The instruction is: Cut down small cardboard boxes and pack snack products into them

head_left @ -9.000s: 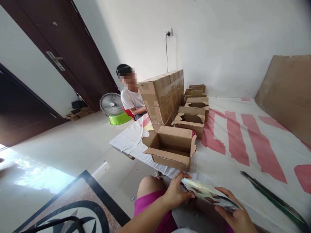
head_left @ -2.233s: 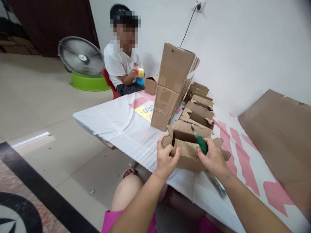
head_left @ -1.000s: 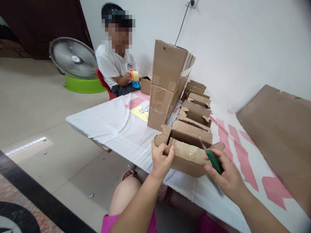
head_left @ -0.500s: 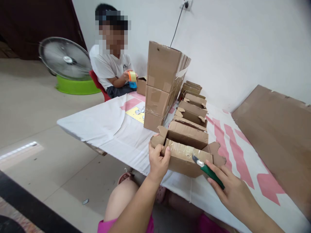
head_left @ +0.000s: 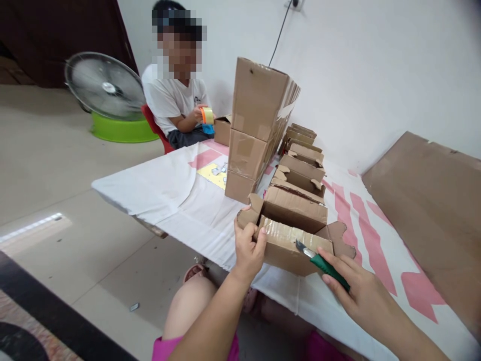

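Observation:
An open cardboard box (head_left: pixel 289 253) stands at the near edge of the table, its end flaps spread outward. My left hand (head_left: pixel 248 250) grips its left corner, thumb on the near side and fingers toward the left flap. In my right hand (head_left: pixel 351 281) is a utility knife (head_left: pixel 329 271) with a green handle, fingers wrapped along it. The knife's blade points left, against or just in front of the box's near side below the taped, folded upper edge; contact is hard to tell. Part of the handle is hidden by my fingers.
A stack of taped boxes (head_left: pixel 250 130) rises behind, beside a row of open boxes (head_left: pixel 300 175). Across the table (head_left: pixel 150 185) a seated person (head_left: pixel 176 100) holds a tape roll (head_left: pixel 207 116). A fan (head_left: pixel 108 87) stands left; a large cardboard sheet (head_left: pixel 428 200) leans right.
Earlier both hands held a flat, shiny packet, with the knife lying on the table. Since then my right hand has taken the knife and turned its blade from upward to leftward, low along the box.

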The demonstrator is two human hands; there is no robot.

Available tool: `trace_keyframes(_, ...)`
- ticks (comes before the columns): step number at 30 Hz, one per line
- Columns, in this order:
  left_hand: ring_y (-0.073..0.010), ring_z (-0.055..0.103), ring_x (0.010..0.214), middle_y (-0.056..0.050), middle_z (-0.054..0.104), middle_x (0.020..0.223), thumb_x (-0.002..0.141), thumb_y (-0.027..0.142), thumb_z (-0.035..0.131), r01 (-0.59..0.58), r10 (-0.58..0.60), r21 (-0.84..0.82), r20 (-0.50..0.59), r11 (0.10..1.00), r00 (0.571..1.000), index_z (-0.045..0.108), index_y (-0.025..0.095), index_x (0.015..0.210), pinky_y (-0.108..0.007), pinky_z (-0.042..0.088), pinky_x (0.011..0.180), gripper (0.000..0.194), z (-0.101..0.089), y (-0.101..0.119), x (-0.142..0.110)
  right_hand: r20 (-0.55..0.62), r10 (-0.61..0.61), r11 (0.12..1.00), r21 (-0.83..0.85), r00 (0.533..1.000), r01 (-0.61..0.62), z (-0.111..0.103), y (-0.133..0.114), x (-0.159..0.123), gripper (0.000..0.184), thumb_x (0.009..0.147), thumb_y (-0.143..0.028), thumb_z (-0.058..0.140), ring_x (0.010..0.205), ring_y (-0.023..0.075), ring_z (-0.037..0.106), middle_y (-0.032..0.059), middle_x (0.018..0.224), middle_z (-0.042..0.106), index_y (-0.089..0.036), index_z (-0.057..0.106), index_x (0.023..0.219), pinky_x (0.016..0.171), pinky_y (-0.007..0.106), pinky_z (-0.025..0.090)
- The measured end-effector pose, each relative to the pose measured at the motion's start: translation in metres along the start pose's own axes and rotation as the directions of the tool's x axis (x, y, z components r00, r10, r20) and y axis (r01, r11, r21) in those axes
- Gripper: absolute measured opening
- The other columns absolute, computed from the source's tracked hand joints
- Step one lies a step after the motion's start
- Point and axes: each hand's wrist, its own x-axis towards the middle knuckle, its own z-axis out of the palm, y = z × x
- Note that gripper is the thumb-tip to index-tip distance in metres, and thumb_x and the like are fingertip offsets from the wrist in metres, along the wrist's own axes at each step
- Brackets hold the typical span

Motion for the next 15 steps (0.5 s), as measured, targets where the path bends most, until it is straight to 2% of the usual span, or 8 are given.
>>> trace_keyframes(3,-0.0288,0.048,0.121,-0.005,0.052,0.077,0.089,0.019,0.049,-0.002,0.003,-0.020,0.018,1.000,1.000,0.033,0.024,0.062,-0.042,0.045,0.094,0.033,-0.001,0.000,0.000,-0.013,0.000,1.000,-0.023,1.000,0.000,0.006,0.000,0.002,0.043,0.098,-0.042,0.044,0.068,0.0166,0.069,0.0049,0.095,0.070,-0.030,0.052,0.139,0.055,0.028,0.057)
trace_keyframes(5,-0.0287,0.048,0.120,-0.004,0.049,0.071,0.090,0.019,0.048,-0.013,0.013,-0.029,0.025,0.999,1.000,0.031,0.025,0.062,-0.042,0.045,0.093,0.033,-0.002,0.000,0.000,-0.019,-0.007,0.999,-0.043,1.000,0.006,0.010,-0.001,0.003,0.044,0.099,-0.041,0.043,0.069,0.0164,0.069,0.0043,0.095,0.070,-0.030,0.051,0.140,0.053,0.027,0.056)
trace_keyframes(8,-0.0289,0.046,0.123,-0.007,0.056,0.085,0.090,0.018,0.048,-0.032,0.033,-0.031,0.022,0.999,0.999,0.033,0.024,0.063,-0.044,0.044,0.095,0.032,-0.002,0.000,0.000,-0.032,-0.014,0.998,-0.061,0.999,0.013,0.014,-0.001,0.004,0.044,0.099,-0.041,0.042,0.071,0.0176,0.069,0.0048,0.094,0.069,-0.029,0.050,0.141,0.052,0.028,0.056)
trace_keyframes(11,-0.0287,0.047,0.123,-0.010,0.058,0.101,0.089,0.018,0.048,-0.036,0.037,-0.027,0.027,0.999,0.999,0.034,0.023,0.063,-0.043,0.044,0.095,0.030,-0.002,-0.002,0.000,-0.034,-0.004,1.000,-0.031,0.999,0.002,0.016,-0.001,0.005,0.045,0.099,-0.041,0.042,0.076,0.0185,0.069,0.0055,0.096,0.069,-0.029,0.050,0.141,0.058,0.030,0.058)
trace_keyframes(15,-0.0277,0.050,0.117,-0.007,0.057,0.086,0.089,0.018,0.048,-0.022,0.023,-0.015,0.053,1.000,0.998,0.032,0.024,0.063,-0.041,0.045,0.091,0.031,-0.003,-0.004,0.000,-0.037,0.034,0.998,0.051,0.999,-0.032,0.021,0.001,0.007,0.044,0.099,-0.041,0.044,0.083,0.0189,0.070,0.0061,0.104,0.071,-0.029,0.051,0.140,0.066,0.031,0.060)
